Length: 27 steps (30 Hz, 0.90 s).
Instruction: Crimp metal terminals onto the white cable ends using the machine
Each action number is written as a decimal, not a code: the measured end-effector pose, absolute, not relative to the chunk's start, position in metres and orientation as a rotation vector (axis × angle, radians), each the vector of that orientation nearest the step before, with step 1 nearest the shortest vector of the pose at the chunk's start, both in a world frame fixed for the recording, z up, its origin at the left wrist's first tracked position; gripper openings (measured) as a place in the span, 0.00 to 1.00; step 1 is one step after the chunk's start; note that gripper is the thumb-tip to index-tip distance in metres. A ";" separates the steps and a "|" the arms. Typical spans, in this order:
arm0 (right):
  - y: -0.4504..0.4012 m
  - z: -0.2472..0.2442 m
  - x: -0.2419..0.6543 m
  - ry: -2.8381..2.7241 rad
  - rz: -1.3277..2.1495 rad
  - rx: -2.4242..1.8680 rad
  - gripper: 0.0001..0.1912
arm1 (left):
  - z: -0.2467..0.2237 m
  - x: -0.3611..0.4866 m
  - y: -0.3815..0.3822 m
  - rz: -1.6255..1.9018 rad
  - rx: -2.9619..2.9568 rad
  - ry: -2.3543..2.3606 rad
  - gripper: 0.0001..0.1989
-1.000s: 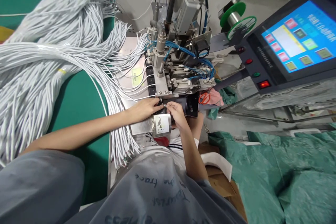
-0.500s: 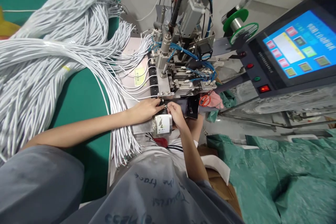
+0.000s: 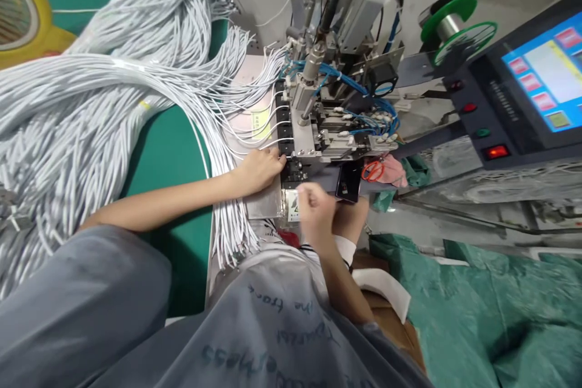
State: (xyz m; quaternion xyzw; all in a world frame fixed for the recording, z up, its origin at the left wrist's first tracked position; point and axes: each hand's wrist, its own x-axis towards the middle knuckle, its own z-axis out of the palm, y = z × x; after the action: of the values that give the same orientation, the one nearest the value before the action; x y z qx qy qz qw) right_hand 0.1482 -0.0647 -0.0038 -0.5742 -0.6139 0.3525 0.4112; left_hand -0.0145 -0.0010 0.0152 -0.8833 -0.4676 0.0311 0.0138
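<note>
Beside the machine (image 3: 304, 140), the left hand (image 3: 259, 171) and blurred right hand (image 3: 317, 212) were curled, any hold unclear, while white cables (image 3: 182, 88) looked light, flexible, best pinched near their tips.

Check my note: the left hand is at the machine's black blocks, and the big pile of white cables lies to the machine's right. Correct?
Not quite: the pile of white cables lies to the left of the machine, as the head view shows. The left hand is at the black blocks.

Workshop with machine (image 3: 305, 97), cable bundles (image 3: 150, 73)
</note>
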 end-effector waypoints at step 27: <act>-0.054 0.016 0.163 -1.035 1.283 -1.194 0.11 | 0.024 -0.008 -0.013 -1.404 -3.353 -1.190 0.11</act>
State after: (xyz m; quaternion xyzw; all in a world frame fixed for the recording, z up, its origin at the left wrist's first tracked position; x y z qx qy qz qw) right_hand 0.1630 -0.0535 0.0161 -0.4992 -0.4326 0.5365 0.5252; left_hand -0.0082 -0.0127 0.0236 -0.8261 -0.2931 -0.3458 -0.3348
